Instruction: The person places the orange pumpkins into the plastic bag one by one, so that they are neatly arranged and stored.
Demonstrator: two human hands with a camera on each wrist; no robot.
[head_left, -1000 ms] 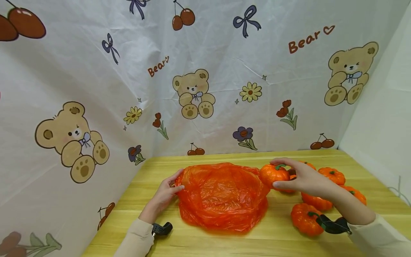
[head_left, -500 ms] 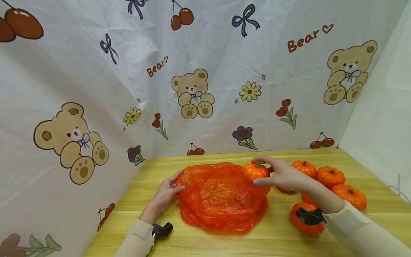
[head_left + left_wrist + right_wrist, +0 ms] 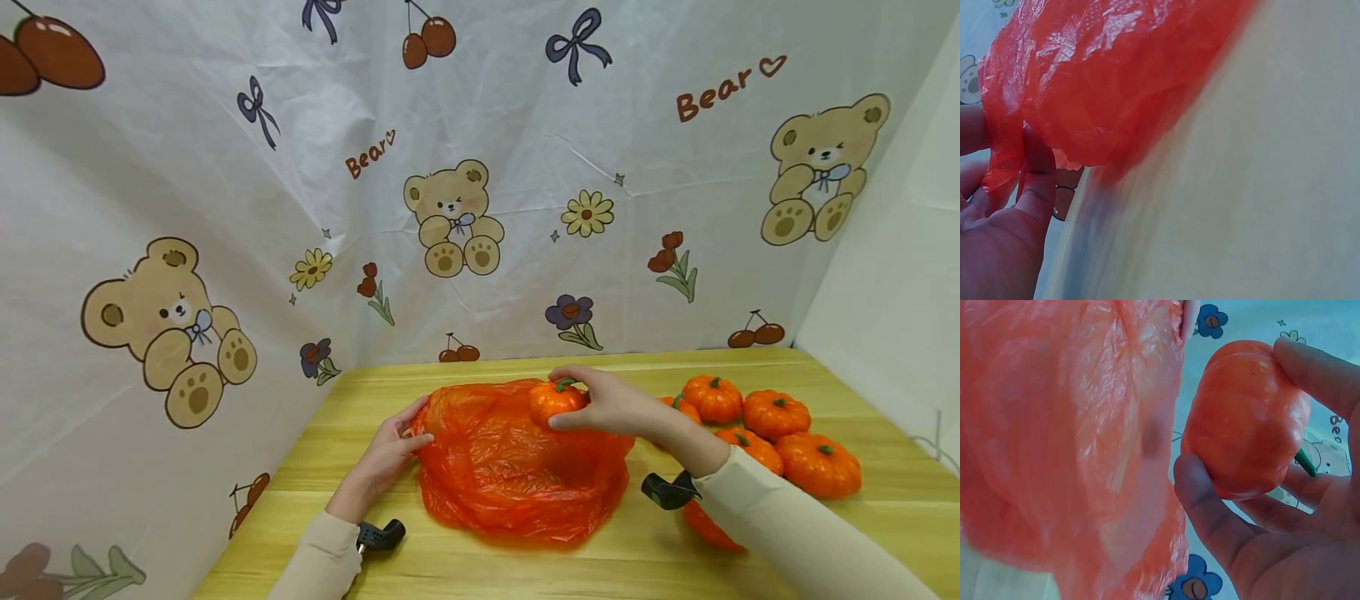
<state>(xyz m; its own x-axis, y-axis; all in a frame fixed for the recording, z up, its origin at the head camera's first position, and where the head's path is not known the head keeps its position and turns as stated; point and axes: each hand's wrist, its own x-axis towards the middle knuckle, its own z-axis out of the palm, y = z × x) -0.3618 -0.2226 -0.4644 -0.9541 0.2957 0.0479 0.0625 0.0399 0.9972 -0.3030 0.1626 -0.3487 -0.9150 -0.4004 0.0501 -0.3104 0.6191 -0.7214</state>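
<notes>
A thin red plastic bag (image 3: 517,475) lies spread on the table, its mouth open upward. At its left edge my left hand (image 3: 388,450) pinches the rim, and the left wrist view shows the film (image 3: 1116,81) between thumb and fingers. My right hand (image 3: 611,408) grips a small orange pumpkin (image 3: 553,403) with a green stem, over the far right part of the bag. In the right wrist view the fingers curl round the pumpkin (image 3: 1247,419), apart from the bag film beside it.
On the right of the wooden table (image 3: 600,567) sit several more orange pumpkins (image 3: 776,414), one partly hidden under the right sleeve (image 3: 780,517). A patterned cloth (image 3: 517,317) hangs behind the table and along its left, and a white wall (image 3: 885,317) stands at the right.
My right hand has carried the pumpkin leftward, from the bag's right edge to above its opening. The left hand has stayed at the bag's left rim.
</notes>
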